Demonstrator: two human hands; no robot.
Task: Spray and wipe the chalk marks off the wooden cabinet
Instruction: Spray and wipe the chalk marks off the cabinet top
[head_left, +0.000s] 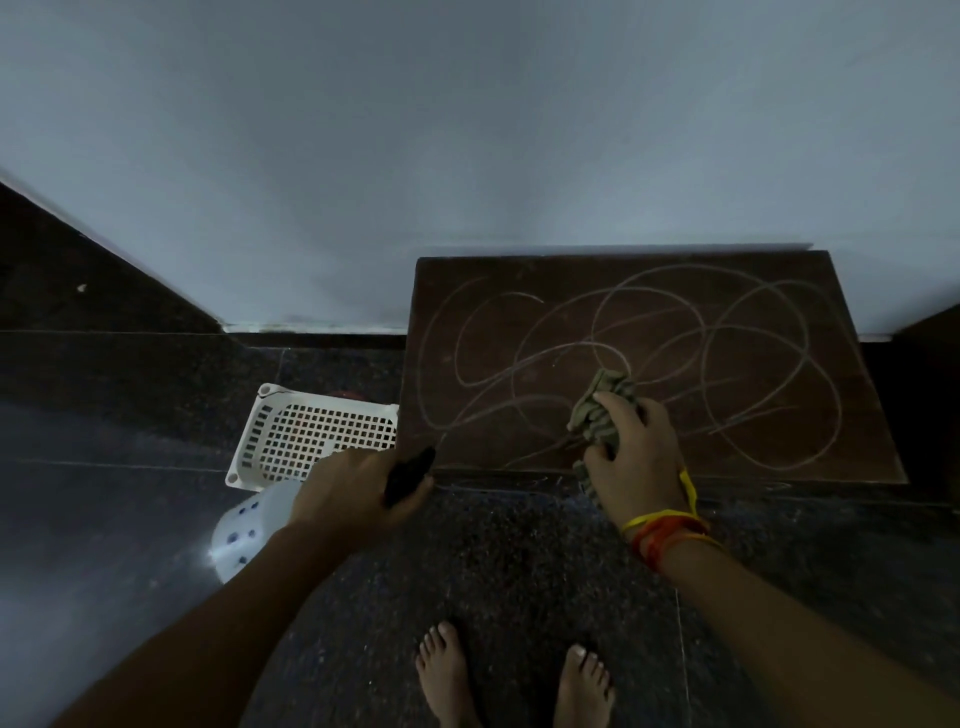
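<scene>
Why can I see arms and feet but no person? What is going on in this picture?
The camera sits on the person's head and looks down, so you see only their own arms and bare feet. There is just this one picture. The brown top with looping chalk marks is a wooden cabinet. The right hand grips a crumpled cloth resting on it, ready to wipe. The left hand holds a white spray bottle by its black top. A white basket stands on the dark floor beside the cabinet.
</scene>
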